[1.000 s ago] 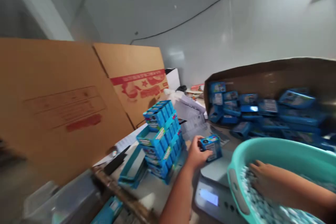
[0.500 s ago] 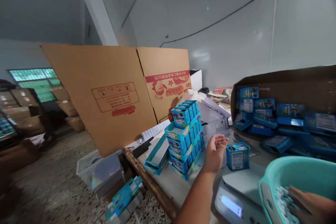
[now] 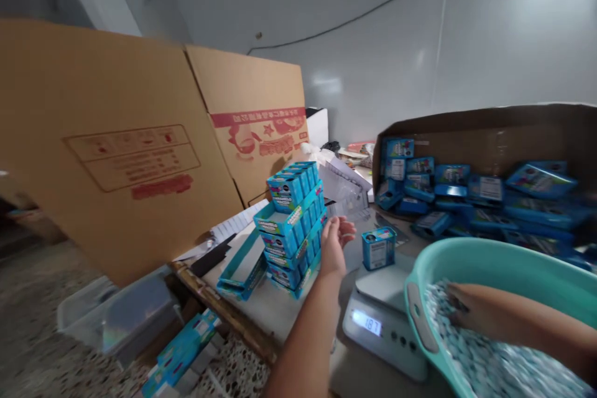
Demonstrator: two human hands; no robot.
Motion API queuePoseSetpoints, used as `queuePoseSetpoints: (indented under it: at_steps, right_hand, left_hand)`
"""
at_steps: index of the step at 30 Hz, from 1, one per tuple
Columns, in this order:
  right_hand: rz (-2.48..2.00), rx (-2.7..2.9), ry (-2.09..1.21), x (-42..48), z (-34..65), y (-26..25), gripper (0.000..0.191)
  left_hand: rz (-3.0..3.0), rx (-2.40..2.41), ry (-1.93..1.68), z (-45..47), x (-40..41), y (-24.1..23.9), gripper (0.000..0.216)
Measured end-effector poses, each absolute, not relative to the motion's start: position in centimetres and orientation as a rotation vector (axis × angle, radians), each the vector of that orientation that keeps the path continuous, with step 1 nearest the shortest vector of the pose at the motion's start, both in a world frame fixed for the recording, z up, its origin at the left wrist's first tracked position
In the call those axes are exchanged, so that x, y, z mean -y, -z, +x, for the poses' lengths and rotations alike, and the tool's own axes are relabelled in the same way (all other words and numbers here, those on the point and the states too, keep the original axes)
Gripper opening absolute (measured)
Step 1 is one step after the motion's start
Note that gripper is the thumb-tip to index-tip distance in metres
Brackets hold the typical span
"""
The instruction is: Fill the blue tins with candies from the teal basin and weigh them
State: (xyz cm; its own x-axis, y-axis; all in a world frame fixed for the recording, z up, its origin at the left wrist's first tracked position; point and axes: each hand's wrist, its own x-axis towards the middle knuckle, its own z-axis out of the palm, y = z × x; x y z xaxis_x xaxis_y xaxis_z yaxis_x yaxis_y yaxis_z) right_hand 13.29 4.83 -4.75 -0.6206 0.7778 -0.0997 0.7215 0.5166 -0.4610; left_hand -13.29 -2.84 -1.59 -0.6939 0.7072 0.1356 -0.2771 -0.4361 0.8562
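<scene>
My left hand [image 3: 336, 241] is raised beside a stack of blue candy packs in display trays [image 3: 293, 224], its fingers apart and loosely curled, holding nothing. To its right, a small blue tin [image 3: 379, 249] stands upright on the plate of a kitchen scale [image 3: 385, 329], whose lit display seems to read 187. My right hand [image 3: 459, 306] reaches into a turquoise basin [image 3: 420, 317]. Its fingers are sunk among small pale blue and white candies [image 3: 504, 364], so their grip is hidden.
Many blue tins [image 3: 452, 183] lie in a cardboard box [image 3: 494, 127] on its side at the right. An open blue tray [image 3: 242, 270] lies left of the stack. A large carton [image 3: 140, 155] stands behind. Clear plastic bins [image 3: 135, 314] sit below the table edge.
The view has swung right, so everything sits further left and more of the basin and its candies shows. My left hand stays raised near the stack; my right hand remains in the basin.
</scene>
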Motion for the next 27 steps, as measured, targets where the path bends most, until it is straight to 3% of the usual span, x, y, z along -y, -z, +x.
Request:
queuePoseSetpoints:
  at_steps: [3, 17, 24, 27]
  right_hand:
    - [-1.213, 2.648, -0.863, -4.5, 13.4, 3.5, 0.009]
    - [-1.161, 2.508, -0.92, -3.6, 13.5, 1.4, 0.024]
    - [-1.136, 2.603, -0.874, -3.2, 13.4, 0.8, 0.025]
    - [-1.199, 2.691, -0.803, -2.8, 13.2, 0.5, 0.025]
  left_hand:
    - [0.603, -1.176, -2.135, -13.3, 2.9, 1.3, 0.049]
    - [0.547, -1.305, -2.081, -13.2, 2.4, 1.3, 0.047]
    - [0.818, -1.491, -1.987, -13.2, 2.2, 1.8, 0.041]
    - [1.035, -1.606, -1.805, -13.2, 2.1, 2.6, 0.052]
